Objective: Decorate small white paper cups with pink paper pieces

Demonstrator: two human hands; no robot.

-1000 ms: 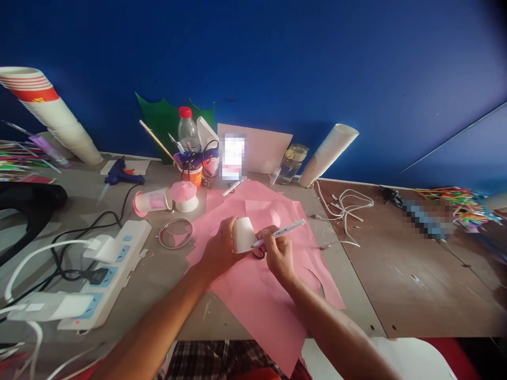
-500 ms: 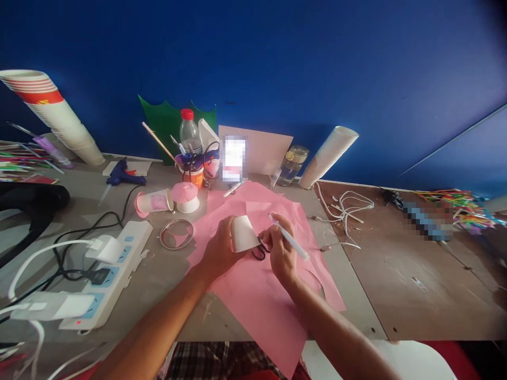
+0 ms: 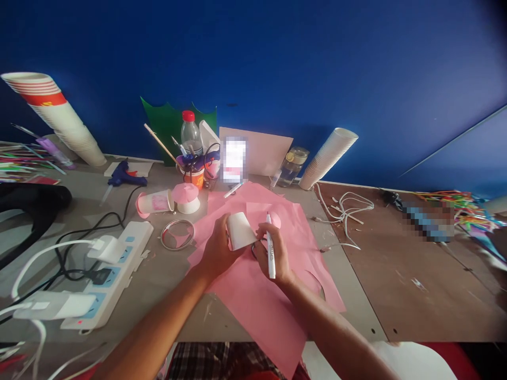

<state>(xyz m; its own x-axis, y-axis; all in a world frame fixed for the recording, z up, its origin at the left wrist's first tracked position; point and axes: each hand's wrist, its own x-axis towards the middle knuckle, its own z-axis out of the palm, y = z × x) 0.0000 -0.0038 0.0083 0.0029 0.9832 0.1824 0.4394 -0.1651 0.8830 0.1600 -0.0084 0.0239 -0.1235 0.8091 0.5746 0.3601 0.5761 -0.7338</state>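
Note:
My left hand [image 3: 217, 243] is closed around a white paper cup [image 3: 241, 232], which it holds tilted above the pink paper [image 3: 253, 295]. Just right of the cup, my right hand [image 3: 277, 250] is closed on a white marker pen [image 3: 271, 250] whose dark tip points away from me. Part of a dark scissors handle [image 3: 254, 250] shows between the cup and my right hand; the rest is hidden. A small round pink piece [image 3: 274, 219] appears behind the pen. Further left stand a cup with a pink paper top [image 3: 186, 199] and a cup lying on its side [image 3: 155, 201].
A white power strip [image 3: 114, 279] with plugs and cables lies on the left. A tape ring [image 3: 178, 234] is beside the pink paper. Behind are a blue glue gun [image 3: 122, 174], a bottle [image 3: 190, 134], a bright phone [image 3: 234, 158], a jar [image 3: 293, 168] and stacked cups [image 3: 330, 157].
My right hand has turned the marker more upright, and its dark tip now points away. The cup in my left hand has shifted slightly left and tilted. The small pink round shows now.

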